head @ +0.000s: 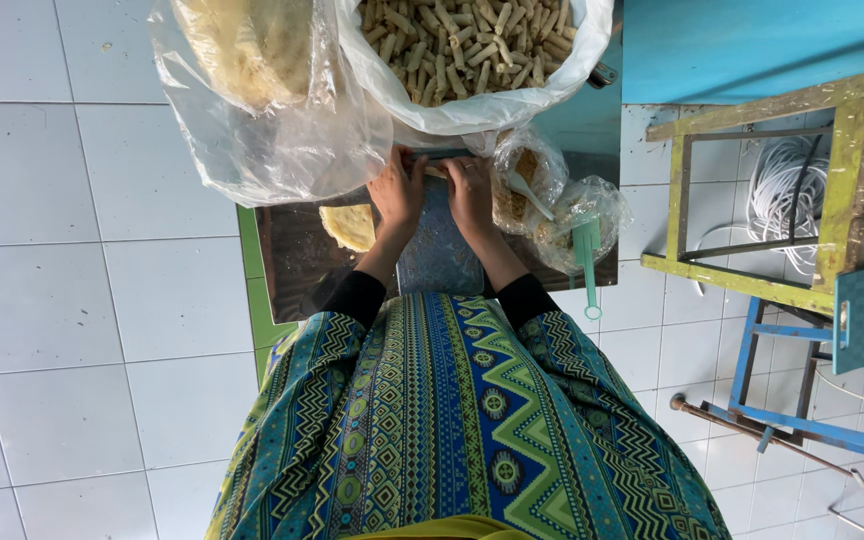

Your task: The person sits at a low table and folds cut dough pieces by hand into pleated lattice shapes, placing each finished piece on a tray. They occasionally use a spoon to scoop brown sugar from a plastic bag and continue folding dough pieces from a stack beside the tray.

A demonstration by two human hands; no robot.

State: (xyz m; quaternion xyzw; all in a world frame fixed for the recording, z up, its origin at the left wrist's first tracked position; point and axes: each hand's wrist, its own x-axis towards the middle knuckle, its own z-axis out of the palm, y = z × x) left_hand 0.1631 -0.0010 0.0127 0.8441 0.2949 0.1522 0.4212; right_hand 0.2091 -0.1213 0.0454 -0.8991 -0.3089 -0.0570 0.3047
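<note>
Wrapper roll (436,172), a small pale piece, lies between my 2 hands at the far edge of the dark tray (292,262). I see my left hand (398,192) and my right hand (470,192) side by side, palms down, the fingers curled forward onto this roll. Both hands press on it from above, but the roll is mostly covered by the fingers, so I cannot tell its exact shape.

Just left of my left wrist, a flat round yellow sheet (350,226) rests on the tray. Between my forearms there is a bluish patterned cloth (438,255) on the tray, and it runs toward my lap.

Directly beyond the hands stands a big white plastic bag (552,85) full of finished pale rolls (462,45). Its lower edge hangs close over my fingertips. At the left of it, a clear plastic bag (272,140) holds a stack of round sheets (247,45), and this bag sags down to the tray, near my left hand.

At the right of my right hand, 2 small clear bags (552,205) with filling sit on the tray, a white spoon (527,192) in one. A green plastic spatula (588,265) leans against them, its handle pointing toward me.

Further right, well apart, a yellow-green wooden frame (752,190) stands on the white tile floor (62,280), with coiled white cord (787,190) behind it, and a blue metal stand (812,420) is nearer to me.
</note>
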